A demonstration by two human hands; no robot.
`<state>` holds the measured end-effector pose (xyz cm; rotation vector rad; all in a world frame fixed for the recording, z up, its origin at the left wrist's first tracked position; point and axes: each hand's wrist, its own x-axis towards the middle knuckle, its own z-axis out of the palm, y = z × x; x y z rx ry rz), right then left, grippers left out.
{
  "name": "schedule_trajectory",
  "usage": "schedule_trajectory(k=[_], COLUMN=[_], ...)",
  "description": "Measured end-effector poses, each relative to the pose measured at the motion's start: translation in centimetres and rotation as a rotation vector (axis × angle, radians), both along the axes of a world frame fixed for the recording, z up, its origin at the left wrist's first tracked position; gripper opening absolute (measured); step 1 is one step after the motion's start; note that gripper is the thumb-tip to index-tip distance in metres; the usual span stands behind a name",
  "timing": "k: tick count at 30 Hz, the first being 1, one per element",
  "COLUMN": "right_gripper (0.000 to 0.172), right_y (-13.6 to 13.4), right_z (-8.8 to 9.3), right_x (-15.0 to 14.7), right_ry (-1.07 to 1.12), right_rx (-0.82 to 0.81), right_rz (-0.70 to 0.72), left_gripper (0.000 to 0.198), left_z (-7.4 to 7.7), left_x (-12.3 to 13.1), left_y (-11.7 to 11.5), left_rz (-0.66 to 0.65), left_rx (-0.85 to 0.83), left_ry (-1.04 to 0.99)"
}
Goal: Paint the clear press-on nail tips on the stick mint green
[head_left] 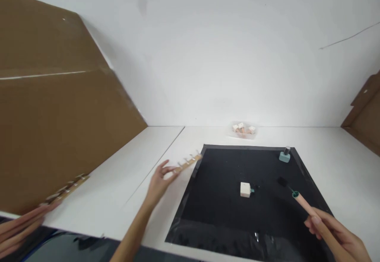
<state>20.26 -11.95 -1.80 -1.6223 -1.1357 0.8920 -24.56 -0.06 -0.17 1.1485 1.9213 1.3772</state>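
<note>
My left hand (158,181) pinches one end of a light wooden strip (187,163), raised over the white table left of the black mat. Several small, shiny, pale pieces stand along the strip; blur hides their exact kind. In my right hand (334,228) is a nail polish brush by its long pink cap (304,204). Its green-stained rim and dark brush point up and left over the mat. A white square nail polish bottle (245,190) with a green neck lies on the mat between my hands. Farther back stands a pale blue bottle (284,157) with a silver cap.
The black mat (219,198) is taped to the white table (160,151). A clear tray (242,135) with several white and pink bottles sits by the wall. At lower left, blurred forearms (20,230) and another wooden strip (67,188) appear beside a brown board (59,135).
</note>
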Motion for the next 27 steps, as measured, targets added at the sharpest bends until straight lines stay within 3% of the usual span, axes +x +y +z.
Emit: schedule_trajectory(k=[3,6,9,11,15,19,22,24,27], right_gripper=[0.036,0.036,0.038,0.042,0.049,0.051,0.045,0.038,0.033], right_y=[0.6,1.6,2.8,3.6,5.0,6.3,7.4,8.3,9.5], right_z=[1.3,2.7,3.7,4.1,4.5,4.1,3.4,3.0,2.5], right_x=[0.0,-0.1,0.1,0.4,1.1,1.7,1.7,1.5,0.9], right_ry=[0.004,-0.002,-0.001,0.0,-0.027,-0.11,-0.187,-0.269,-0.376], right_rx=[0.043,0.111,0.109,0.09,0.056,0.049,0.058,0.085,0.124], right_rz=[-0.064,-0.154,-0.146,-0.144,-0.075,0.044,0.236,0.403,0.616], left_gripper=[0.063,0.059,0.055,0.049,0.046,0.048,0.03,0.021,0.036], left_z=[0.8,1.1,0.4,-0.6,-2.2,-2.1,-1.4,-1.2,-1.2], left_x=[8.1,15.4,20.2,21.9,22.8,21.7,20.0,18.9,17.9], left_y=[-2.7,-6.0,-7.7,-7.7,-6.6,-6.6,-6.6,-6.0,-4.2], left_rz=[-0.303,-0.624,-0.784,-0.79,-0.773,-0.853,-0.894,-0.797,-0.709], left_rx=[0.086,0.026,-0.02,-0.025,-0.027,-0.082,-0.034,0.018,0.056], left_ry=[-0.216,-0.244,-0.228,-0.218,-0.125,0.084,0.204,0.271,0.336])
